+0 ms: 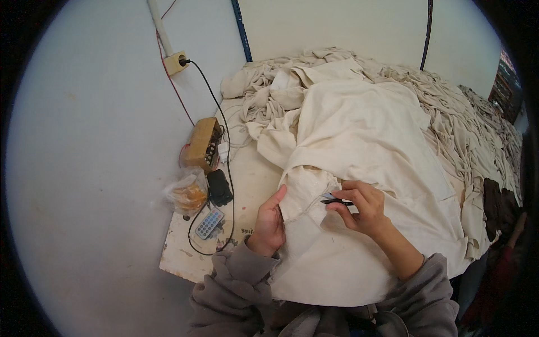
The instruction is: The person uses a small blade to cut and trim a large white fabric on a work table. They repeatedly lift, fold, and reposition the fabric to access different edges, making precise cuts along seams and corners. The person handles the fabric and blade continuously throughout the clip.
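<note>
Cream cloth (359, 135) lies spread in front of me, with a folded-back part and a seam near its left side. My left hand (268, 227) grips the cloth's left edge, thumb on top and its other fingers mostly hidden under the fabric. In my right hand (362, 208) is a small pair of thread snips (338, 201), black with a pale metallic part. The tips point left, at the seam, and sit right beside it; whether they touch the fabric I cannot tell.
Heaped beige cloth (466, 135) covers the table's back and right. Along the left wall stand a brown box (203, 143) with knobs, a plastic bag (190, 191), a black adapter-like block (219, 187) and a remote control (209, 223). A black cable (229, 163) runs down from a wall socket (176, 63).
</note>
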The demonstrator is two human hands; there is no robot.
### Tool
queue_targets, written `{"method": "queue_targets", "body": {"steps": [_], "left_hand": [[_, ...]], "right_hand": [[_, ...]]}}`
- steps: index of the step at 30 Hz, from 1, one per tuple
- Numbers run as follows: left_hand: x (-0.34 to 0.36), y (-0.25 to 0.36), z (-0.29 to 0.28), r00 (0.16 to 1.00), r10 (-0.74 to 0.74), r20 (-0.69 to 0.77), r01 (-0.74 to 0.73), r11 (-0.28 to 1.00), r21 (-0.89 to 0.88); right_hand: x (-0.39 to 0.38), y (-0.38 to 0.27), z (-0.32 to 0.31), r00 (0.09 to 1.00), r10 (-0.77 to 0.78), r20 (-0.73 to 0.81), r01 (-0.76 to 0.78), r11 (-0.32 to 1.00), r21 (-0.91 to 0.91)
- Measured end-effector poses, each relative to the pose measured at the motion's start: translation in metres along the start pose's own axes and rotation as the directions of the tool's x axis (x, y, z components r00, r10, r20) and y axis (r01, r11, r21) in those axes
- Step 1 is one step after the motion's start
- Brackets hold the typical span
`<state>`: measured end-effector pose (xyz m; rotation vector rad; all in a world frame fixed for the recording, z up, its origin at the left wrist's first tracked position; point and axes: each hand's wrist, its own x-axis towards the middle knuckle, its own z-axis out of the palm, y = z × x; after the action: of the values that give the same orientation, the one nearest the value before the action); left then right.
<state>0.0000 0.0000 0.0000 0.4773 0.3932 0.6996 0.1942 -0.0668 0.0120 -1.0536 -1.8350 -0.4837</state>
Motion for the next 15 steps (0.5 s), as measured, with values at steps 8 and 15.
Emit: {"method": "queue_targets", "body": {"steps": [8, 15], "left_hand": [[-0.0005, 0.0044, -0.0055, 0.998, -0.034, 0.059, 0.037, 0.999, -0.036], [0.0009, -0.0003, -0.0031, 0.997, -0.013, 0.074, 0.013, 1.0, -0.004]], "right_hand": [[0.0015, -0.0057, 0.0054, 0.998, -0.07, -0.003, 0.07, 0.997, 0.026], [-0.0027, -0.0023, 0.0035, 0.997, -0.08, 0.001, 0.08, 0.996, 0.026]]}}
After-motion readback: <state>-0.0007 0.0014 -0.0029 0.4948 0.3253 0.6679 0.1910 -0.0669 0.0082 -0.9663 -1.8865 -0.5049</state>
